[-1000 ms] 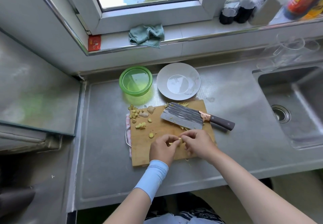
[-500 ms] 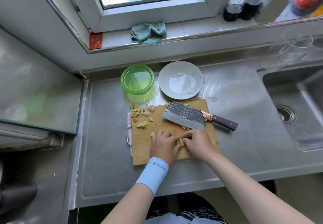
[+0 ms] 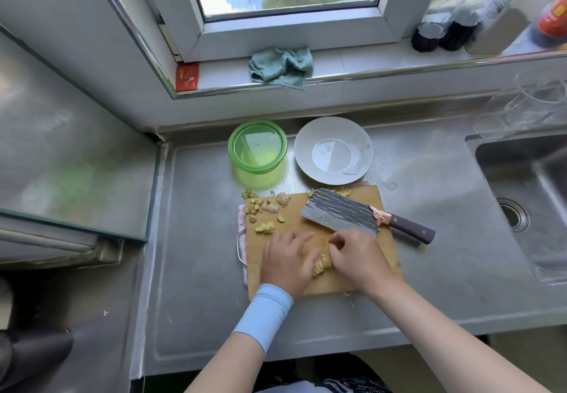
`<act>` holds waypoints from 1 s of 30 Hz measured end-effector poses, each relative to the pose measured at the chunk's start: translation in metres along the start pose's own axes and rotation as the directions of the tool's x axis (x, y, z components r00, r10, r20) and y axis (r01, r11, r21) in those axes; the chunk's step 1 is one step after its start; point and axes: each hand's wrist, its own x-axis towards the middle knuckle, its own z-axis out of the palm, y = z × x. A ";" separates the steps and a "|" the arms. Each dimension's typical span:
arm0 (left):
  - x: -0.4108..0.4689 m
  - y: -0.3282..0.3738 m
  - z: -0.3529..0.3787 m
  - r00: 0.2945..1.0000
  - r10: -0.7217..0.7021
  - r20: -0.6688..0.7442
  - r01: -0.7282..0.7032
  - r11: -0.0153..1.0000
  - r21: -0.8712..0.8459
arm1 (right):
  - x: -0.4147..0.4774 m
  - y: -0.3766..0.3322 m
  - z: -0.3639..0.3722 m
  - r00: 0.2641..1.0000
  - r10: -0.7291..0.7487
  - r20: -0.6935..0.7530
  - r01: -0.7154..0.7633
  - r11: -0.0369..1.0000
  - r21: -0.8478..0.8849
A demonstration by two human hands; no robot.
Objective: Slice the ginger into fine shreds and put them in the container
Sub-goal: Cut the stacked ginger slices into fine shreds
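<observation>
A row of pale yellow ginger slices (image 3: 322, 265) lies on the wooden cutting board (image 3: 306, 219), between my two hands. My left hand (image 3: 287, 262) rests flat on the board, its thumb side against the slices. My right hand (image 3: 357, 257) has curled fingers and pinches the slices from the right. A cleaver (image 3: 340, 211) lies flat on the board behind my hands, handle pointing right. Ginger shreds (image 3: 343, 191) peek out behind its blade. The green container (image 3: 257, 147) stands beyond the board's far left corner.
Ginger peel and knobs (image 3: 265, 208) lie at the board's far left corner. A white plate (image 3: 334, 150) sits right of the container. The sink (image 3: 527, 202) is at the right. A green cloth (image 3: 280, 67) and bottles stand on the window sill.
Both hands came down from pinching ginger just above the board to lying on it. The left hand flattened, and the slices now lie in a row between the hands.
</observation>
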 end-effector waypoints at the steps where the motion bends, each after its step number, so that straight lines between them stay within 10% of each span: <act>1: 0.007 -0.013 -0.008 0.997 -0.039 -0.066 0.039 0.999 -0.011 | 0.006 -0.010 0.000 0.998 -0.064 -0.026 0.064 0.998 0.005; 5: 0.027 -0.065 -0.031 0.984 -0.159 -0.075 0.168 0.978 0.122 | 0.039 -0.061 0.019 0.963 -0.259 0.081 0.265 0.961 -0.081; 13: 0.041 -0.101 -0.041 0.995 0.100 -0.011 -0.099 0.992 0.083 | 0.076 -0.093 0.051 0.904 -0.284 0.319 0.388 0.858 -0.337; 21: 0.033 -0.103 -0.062 0.925 -0.373 -0.076 0.323 0.875 -0.360 | 0.069 -0.095 0.029 0.987 -0.091 0.131 0.095 0.995 -0.023; 30: 0.012 -0.022 -0.038 0.943 -0.302 0.142 0.332 0.801 -0.499 | -0.004 -0.014 -0.029 0.923 0.358 0.145 -0.384 0.886 0.258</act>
